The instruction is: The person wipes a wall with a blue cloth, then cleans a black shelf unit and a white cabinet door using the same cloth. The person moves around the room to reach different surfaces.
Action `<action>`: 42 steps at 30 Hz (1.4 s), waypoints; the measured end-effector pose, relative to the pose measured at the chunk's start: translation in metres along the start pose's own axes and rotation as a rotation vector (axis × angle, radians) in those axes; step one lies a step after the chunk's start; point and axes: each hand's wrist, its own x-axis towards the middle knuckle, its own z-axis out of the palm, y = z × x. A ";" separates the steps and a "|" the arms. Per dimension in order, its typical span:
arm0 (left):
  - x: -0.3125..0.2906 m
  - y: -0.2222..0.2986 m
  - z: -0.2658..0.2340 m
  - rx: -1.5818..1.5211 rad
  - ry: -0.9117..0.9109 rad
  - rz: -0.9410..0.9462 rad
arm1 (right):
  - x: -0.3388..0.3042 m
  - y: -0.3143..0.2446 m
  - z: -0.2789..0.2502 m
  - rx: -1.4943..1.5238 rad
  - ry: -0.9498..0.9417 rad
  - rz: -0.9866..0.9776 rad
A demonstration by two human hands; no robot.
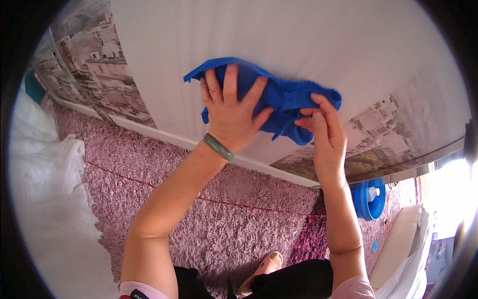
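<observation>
A crumpled blue cloth (pixel 286 97) lies against a large white panel with printed townscape pictures (pixel 279 30). My left hand (pixel 231 112) presses flat on the cloth's left part, its fingers spread and pointing up; a green bangle (pixel 218 147) circles that wrist. At the cloth's right end, my right hand (pixel 328 137) has thumb and fingers closed on a fold. The cloth's upper edge curls away from the panel, and a corner hangs beside my right fingertips.
Shaggy pink carpet (pixel 224 234) covers the floor below the panel, with a red line across it. White fluffy fabric (pixel 47 199) drapes at the left. A blue bucket (pixel 368 199) with a white item inside stands at the right, near a cream padded edge (pixel 398 236).
</observation>
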 end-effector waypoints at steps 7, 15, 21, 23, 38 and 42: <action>-0.070 -0.042 0.001 0.088 -0.316 0.065 | -0.031 0.076 0.029 -0.153 -0.153 0.073; -0.153 -0.030 -0.009 0.195 -1.015 0.266 | -0.076 0.174 0.043 -0.523 -0.309 0.103; -0.146 -0.012 -0.005 0.144 -0.869 0.205 | -0.072 0.145 0.028 -0.398 -0.152 0.070; -0.112 -0.006 -0.010 0.011 -0.654 0.155 | -0.061 0.119 0.017 -0.175 -0.031 0.061; -0.137 -0.001 0.015 0.093 -0.789 0.356 | -0.079 0.162 0.011 -0.405 -0.120 -0.015; -0.167 -0.018 0.006 0.234 -1.064 0.359 | -0.093 0.202 0.023 -0.605 -0.353 0.088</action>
